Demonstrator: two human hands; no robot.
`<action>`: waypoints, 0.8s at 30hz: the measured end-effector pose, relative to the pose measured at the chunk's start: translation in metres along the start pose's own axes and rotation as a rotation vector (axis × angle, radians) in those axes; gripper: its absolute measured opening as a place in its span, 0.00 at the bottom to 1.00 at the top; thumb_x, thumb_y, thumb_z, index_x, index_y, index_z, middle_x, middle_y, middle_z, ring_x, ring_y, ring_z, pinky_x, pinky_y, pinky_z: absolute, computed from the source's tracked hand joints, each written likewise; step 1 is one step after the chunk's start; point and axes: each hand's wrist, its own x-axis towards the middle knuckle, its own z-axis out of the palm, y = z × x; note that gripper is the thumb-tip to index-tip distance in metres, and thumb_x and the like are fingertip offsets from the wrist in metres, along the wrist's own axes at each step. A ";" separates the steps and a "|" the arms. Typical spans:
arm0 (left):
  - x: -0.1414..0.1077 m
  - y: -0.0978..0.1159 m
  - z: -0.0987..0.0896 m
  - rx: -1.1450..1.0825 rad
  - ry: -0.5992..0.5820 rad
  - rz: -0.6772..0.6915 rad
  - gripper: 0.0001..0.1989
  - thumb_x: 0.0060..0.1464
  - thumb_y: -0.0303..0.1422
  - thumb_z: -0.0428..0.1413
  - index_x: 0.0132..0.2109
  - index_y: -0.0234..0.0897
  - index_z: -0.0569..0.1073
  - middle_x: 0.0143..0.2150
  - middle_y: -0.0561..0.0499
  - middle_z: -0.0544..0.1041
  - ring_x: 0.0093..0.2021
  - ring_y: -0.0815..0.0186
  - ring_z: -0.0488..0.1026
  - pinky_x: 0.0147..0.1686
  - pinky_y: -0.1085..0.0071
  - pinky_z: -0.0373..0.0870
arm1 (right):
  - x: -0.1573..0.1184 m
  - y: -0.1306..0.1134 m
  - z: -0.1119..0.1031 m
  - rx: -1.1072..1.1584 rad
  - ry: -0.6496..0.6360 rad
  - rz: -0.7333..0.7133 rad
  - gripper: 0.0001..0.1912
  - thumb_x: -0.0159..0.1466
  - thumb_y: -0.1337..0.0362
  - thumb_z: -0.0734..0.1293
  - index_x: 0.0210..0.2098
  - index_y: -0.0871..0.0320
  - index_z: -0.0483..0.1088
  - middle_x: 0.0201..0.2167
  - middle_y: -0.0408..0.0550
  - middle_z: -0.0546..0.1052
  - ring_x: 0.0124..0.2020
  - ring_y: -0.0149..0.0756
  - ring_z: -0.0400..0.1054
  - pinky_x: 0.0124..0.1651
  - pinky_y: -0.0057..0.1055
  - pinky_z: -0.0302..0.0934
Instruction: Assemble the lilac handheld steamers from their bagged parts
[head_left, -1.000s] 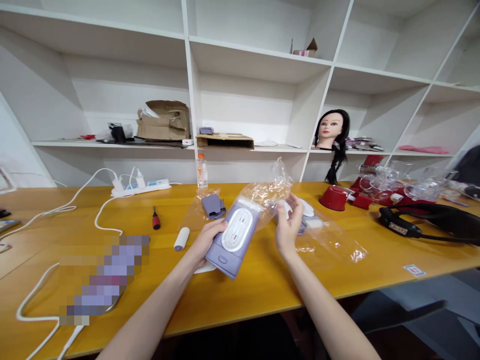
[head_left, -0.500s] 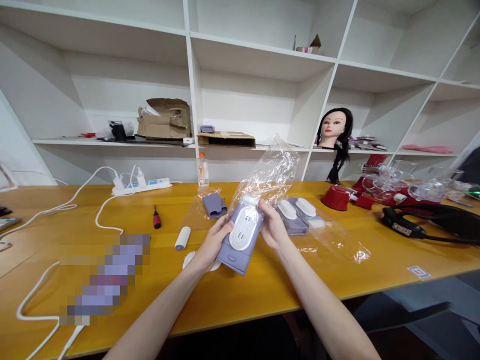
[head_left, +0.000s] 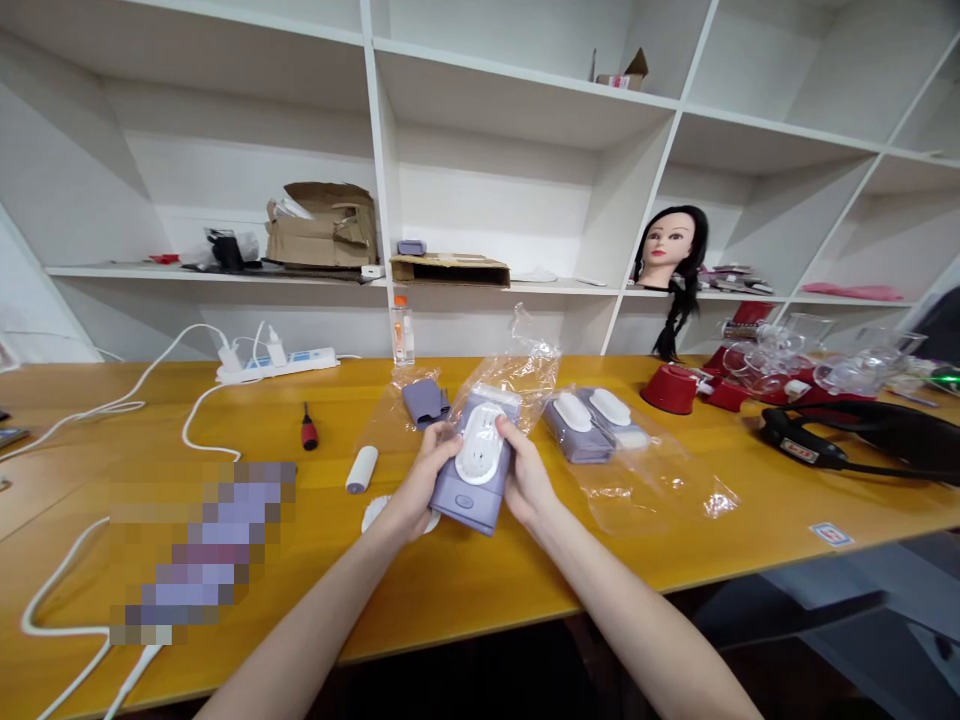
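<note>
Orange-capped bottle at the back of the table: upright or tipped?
Upright. The bottle stands base down on the table, its orange cap at the top.

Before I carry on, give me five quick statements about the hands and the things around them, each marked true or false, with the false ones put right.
1. The left hand and the right hand both hold the purple device. True.
2. The red screwdriver lies to the right of the held device. False: it lies to the left of it.
3. The mannequin head is on the table. False: it is on a shelf.
4. The power strip has plugs in it. True.
5. The orange-capped bottle stands upright. True.
</note>
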 end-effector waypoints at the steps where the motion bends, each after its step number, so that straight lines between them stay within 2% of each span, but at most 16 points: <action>1: -0.002 0.002 -0.002 0.014 -0.069 -0.019 0.31 0.48 0.39 0.57 0.58 0.48 0.57 0.49 0.51 0.71 0.42 0.66 0.71 0.39 0.72 0.66 | 0.002 -0.004 -0.002 0.009 0.005 0.001 0.13 0.53 0.58 0.68 0.34 0.60 0.72 0.30 0.48 0.79 0.35 0.41 0.73 0.42 0.36 0.66; 3: -0.005 0.006 -0.006 0.053 -0.265 -0.058 0.46 0.44 0.37 0.61 0.64 0.56 0.43 0.61 0.48 0.61 0.49 0.61 0.69 0.44 0.67 0.66 | 0.008 -0.013 -0.007 0.021 0.018 -0.018 0.12 0.54 0.58 0.68 0.34 0.59 0.72 0.30 0.47 0.79 0.35 0.41 0.73 0.42 0.36 0.66; 5: -0.007 0.007 -0.010 0.175 -0.392 -0.033 0.58 0.39 0.32 0.64 0.65 0.58 0.32 0.67 0.43 0.49 0.52 0.59 0.68 0.47 0.63 0.66 | 0.013 -0.024 -0.012 0.026 0.032 -0.029 0.10 0.54 0.59 0.68 0.33 0.59 0.72 0.30 0.46 0.79 0.36 0.41 0.73 0.43 0.36 0.66; 7: -0.007 0.005 -0.011 0.341 -0.365 0.048 0.64 0.35 0.29 0.66 0.63 0.60 0.27 0.68 0.41 0.42 0.50 0.57 0.69 0.45 0.59 0.68 | 0.014 -0.031 -0.017 0.004 0.023 -0.010 0.10 0.55 0.60 0.67 0.34 0.59 0.72 0.30 0.46 0.79 0.36 0.40 0.73 0.42 0.36 0.66; 10: -0.004 0.001 -0.006 0.486 -0.260 0.186 0.65 0.32 0.28 0.67 0.63 0.63 0.28 0.69 0.40 0.37 0.45 0.54 0.71 0.39 0.57 0.71 | 0.010 -0.032 -0.023 -0.056 -0.032 0.053 0.11 0.56 0.59 0.67 0.35 0.59 0.72 0.29 0.46 0.79 0.34 0.39 0.74 0.40 0.35 0.67; 12: -0.002 0.000 -0.004 0.501 -0.248 0.255 0.64 0.32 0.28 0.67 0.64 0.61 0.31 0.69 0.41 0.38 0.48 0.52 0.71 0.41 0.55 0.71 | 0.004 -0.029 -0.025 -0.111 -0.086 0.109 0.12 0.55 0.59 0.67 0.34 0.61 0.72 0.27 0.47 0.79 0.30 0.38 0.73 0.36 0.33 0.67; 13: -0.001 0.001 -0.004 0.511 -0.241 0.298 0.62 0.33 0.28 0.66 0.65 0.59 0.33 0.69 0.42 0.41 0.51 0.50 0.68 0.45 0.53 0.69 | 0.000 -0.027 -0.025 -0.147 -0.115 0.144 0.12 0.54 0.59 0.68 0.34 0.61 0.72 0.26 0.47 0.78 0.28 0.36 0.73 0.34 0.32 0.67; 16: 0.002 0.002 -0.008 0.626 -0.200 0.453 0.52 0.35 0.30 0.65 0.65 0.51 0.49 0.68 0.45 0.47 0.64 0.49 0.52 0.59 0.52 0.52 | -0.011 -0.021 -0.025 -0.272 -0.169 0.223 0.15 0.52 0.61 0.70 0.38 0.61 0.72 0.28 0.48 0.78 0.25 0.33 0.71 0.28 0.31 0.67; 18: 0.003 0.003 -0.012 0.694 -0.183 0.529 0.43 0.37 0.31 0.65 0.61 0.48 0.59 0.68 0.46 0.48 0.66 0.51 0.44 0.61 0.54 0.45 | -0.017 -0.019 -0.024 -0.344 -0.185 0.238 0.17 0.51 0.61 0.71 0.39 0.60 0.72 0.30 0.47 0.78 0.26 0.33 0.71 0.27 0.30 0.67; 21: 0.002 0.002 -0.015 0.658 -0.159 0.595 0.33 0.40 0.32 0.64 0.56 0.46 0.67 0.68 0.47 0.49 0.66 0.53 0.47 0.60 0.56 0.50 | -0.022 -0.020 -0.023 -0.386 -0.228 0.225 0.18 0.51 0.59 0.72 0.40 0.58 0.72 0.33 0.47 0.78 0.29 0.33 0.71 0.29 0.29 0.67; 24: -0.001 -0.001 -0.011 0.543 -0.113 0.629 0.29 0.41 0.32 0.63 0.53 0.44 0.71 0.66 0.46 0.55 0.65 0.53 0.51 0.60 0.58 0.52 | -0.020 -0.025 -0.023 -0.323 -0.236 0.135 0.21 0.53 0.50 0.69 0.41 0.55 0.70 0.36 0.47 0.78 0.33 0.36 0.72 0.32 0.32 0.67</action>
